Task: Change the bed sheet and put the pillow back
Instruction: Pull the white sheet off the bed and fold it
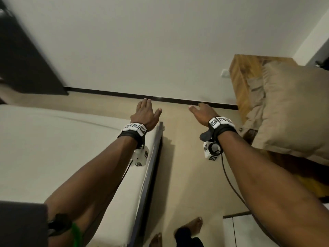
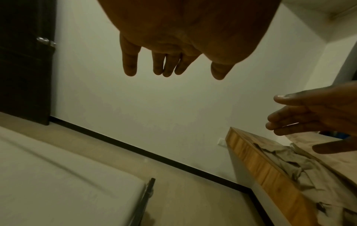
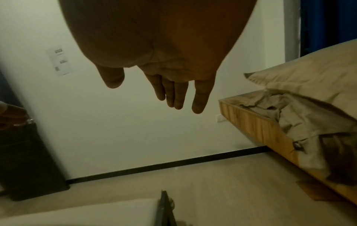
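The bed's bare cream mattress (image 1: 62,139) fills the left of the head view, on a dark frame (image 1: 151,166). A tan pillow (image 1: 292,111) lies on a wooden table (image 1: 240,72) at the right, on top of a crumpled tan sheet (image 1: 256,97). My left hand (image 1: 146,113) reaches forward over the mattress corner, fingers straight, holding nothing. My right hand (image 1: 201,111) stretches out over the floor, left of the table, also empty. In the wrist views the left hand's fingers (image 2: 164,64) and the right hand's fingers (image 3: 177,94) hang straight and apart.
A tan floor strip (image 1: 187,175) runs between bed and table. A white wall with a dark skirting (image 1: 142,95) stands ahead. A dark door (image 1: 23,59) is at far left. My bare feet (image 1: 192,227) stand on the floor. A white unit (image 1: 240,232) sits at bottom right.
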The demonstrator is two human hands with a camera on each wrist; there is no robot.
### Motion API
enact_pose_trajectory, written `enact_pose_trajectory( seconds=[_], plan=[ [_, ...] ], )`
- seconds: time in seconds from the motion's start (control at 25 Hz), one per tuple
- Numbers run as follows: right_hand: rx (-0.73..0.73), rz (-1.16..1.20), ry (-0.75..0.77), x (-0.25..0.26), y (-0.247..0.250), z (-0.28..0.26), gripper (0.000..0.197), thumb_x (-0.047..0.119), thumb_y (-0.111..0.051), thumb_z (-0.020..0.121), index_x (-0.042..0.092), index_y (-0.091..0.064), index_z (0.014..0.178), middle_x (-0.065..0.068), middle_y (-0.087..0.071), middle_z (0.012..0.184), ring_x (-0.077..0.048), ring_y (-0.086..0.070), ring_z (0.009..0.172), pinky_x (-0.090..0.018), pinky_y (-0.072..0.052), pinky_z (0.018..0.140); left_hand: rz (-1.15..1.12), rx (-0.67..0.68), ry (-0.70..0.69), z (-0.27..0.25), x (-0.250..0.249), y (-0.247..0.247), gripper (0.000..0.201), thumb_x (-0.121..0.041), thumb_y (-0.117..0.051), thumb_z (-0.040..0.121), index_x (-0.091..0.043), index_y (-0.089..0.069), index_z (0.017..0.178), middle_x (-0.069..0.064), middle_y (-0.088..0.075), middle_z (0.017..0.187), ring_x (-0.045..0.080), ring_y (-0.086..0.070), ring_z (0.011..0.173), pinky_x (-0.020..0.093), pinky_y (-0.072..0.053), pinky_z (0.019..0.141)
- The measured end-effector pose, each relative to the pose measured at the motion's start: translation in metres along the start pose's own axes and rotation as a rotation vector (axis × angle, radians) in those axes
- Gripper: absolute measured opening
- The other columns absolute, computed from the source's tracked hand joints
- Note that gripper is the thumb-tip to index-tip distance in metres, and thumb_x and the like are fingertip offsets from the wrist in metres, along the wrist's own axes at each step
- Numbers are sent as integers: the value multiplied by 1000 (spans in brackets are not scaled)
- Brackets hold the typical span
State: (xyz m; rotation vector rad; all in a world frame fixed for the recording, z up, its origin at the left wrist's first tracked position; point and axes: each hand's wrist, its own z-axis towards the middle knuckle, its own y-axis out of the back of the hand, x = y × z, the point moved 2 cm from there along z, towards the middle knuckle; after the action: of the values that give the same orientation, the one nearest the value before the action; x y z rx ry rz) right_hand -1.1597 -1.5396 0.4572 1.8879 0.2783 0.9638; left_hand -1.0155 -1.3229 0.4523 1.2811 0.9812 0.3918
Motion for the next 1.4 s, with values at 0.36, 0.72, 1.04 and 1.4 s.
enact_pose_trajectory(
  seconds=[0.36,0.72,1.04,1.4],
  plan=[
    [197,-79,211,136,-131,-125,77,62,-37,97,6,-36,148,-16,-39,151,-31,-38,139,-40,-31,111,-29,-46,292,-176,176,41,71,-57,-33,101,-13,-23,156,3,-17,166,19,-11,153,58,-31,113],
    [353,-110,283,168,-258,-247,75,63,-37,96,7,-38,146,-15,-42,149,-32,-42,135,-39,-34,107,-71,-31,458,-334,262,5,67,-55,-36,101,-11,-31,152,6,-28,161,23,-20,150,57,-33,110],
    [586,-181,124,73,-427,-316,77,64,-41,95,3,-43,142,-18,-47,145,-34,-47,131,-41,-40,105,-75,225,467,-407,339,-147,73,-57,-35,99,-5,-34,150,17,-39,154,35,-33,143,56,-33,113],
    [656,-81,-79,-14,-610,-319,59,59,-43,95,6,-55,119,-11,-60,114,-26,-56,92,-34,-39,73,-165,464,483,-423,410,-327,69,-49,-41,102,-1,-32,151,25,-40,152,41,-36,141,46,-31,114]
  ],
)
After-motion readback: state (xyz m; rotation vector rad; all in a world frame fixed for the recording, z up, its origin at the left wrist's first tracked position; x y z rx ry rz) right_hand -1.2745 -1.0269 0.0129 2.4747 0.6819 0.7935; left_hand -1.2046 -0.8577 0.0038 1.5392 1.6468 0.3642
